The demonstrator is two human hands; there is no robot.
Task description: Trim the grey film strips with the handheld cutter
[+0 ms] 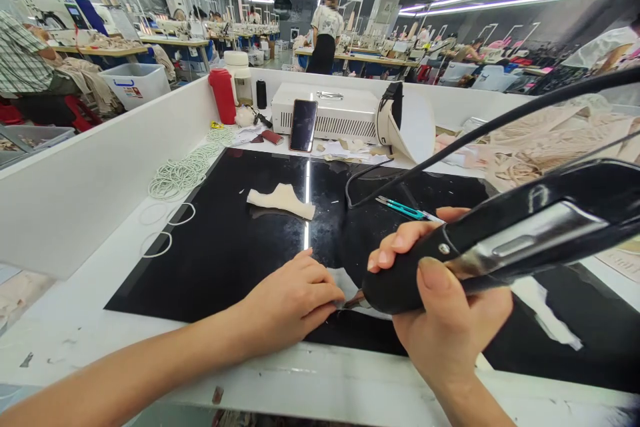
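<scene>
Pale piece [343,279] is flat on the black mat [200,280], near edge side, between the two hands. It sits just right of the left fingertips, left of the right hand. Left hand [295,297] is nearer, fingertips right at its edge; the right hand only reaches it through the tool. Piece is mostly covered; visible part slants from behind the left fingers down right, under the tool's nose. True long axis: can't tell.

Left hand: fingers bunched and bent down at the piece. Pinching or just pressing, can't tell. Right hand [455,320]: wrapped round the black handheld tool [545,227], thumb on the near side. Tool's long axis runs lower left to upper right; metal tip [356,300] points left, right beside the left fingertips. Whether it touches them, can't tell.

Further out: teal snips [403,207] just beyond the right hand, cream offcut [283,200] farther back left, white strip [547,317] right. Pale green cord [175,177] past the mat's left edge, phone [303,125] leaning on the white box [340,113] behind.
</scene>
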